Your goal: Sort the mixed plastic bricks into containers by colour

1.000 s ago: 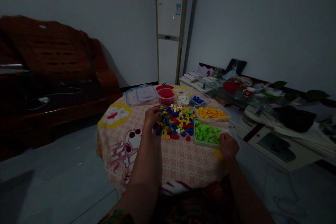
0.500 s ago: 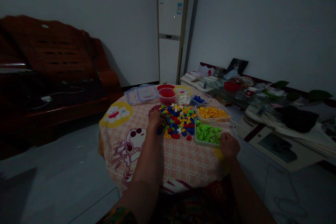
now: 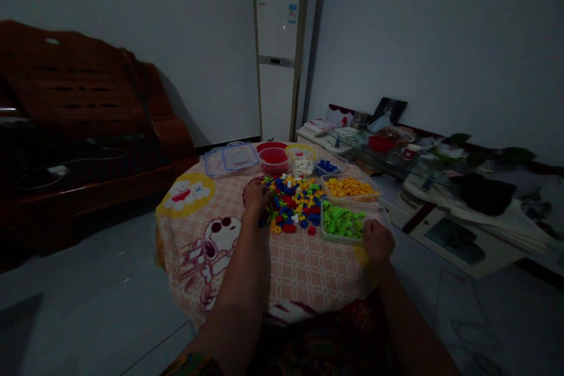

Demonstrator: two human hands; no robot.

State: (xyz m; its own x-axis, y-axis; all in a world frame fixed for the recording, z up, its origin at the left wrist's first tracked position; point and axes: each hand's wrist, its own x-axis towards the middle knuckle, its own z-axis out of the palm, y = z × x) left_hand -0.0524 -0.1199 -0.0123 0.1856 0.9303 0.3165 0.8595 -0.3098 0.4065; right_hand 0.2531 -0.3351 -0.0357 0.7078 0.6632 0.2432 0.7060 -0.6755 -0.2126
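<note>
Several tubs along the table's (image 3: 304, 270) far edge, red bowl (image 3: 274, 160), orange tray (image 3: 349, 187), mixed bricks (image 3: 293, 202) mid-table, I see left hand (image 3: 255, 195) curled at their left side, right hand (image 3: 377, 241) gripping green tray's (image 3: 341, 222) near corner.

The left hand (image 3: 255, 197) is covering the near-left edge of the mixed brick pile (image 3: 293, 202), its fingertips perhaps pinching something too small to tell. The right hand (image 3: 377, 241) is hiding the green-brick tray (image 3: 341, 222)'s near corner.

Bare tablecloth (image 3: 304, 267) lies open near the body; block pile (image 3: 293, 202) and tubs (image 3: 341, 222) crowd the far half
</note>
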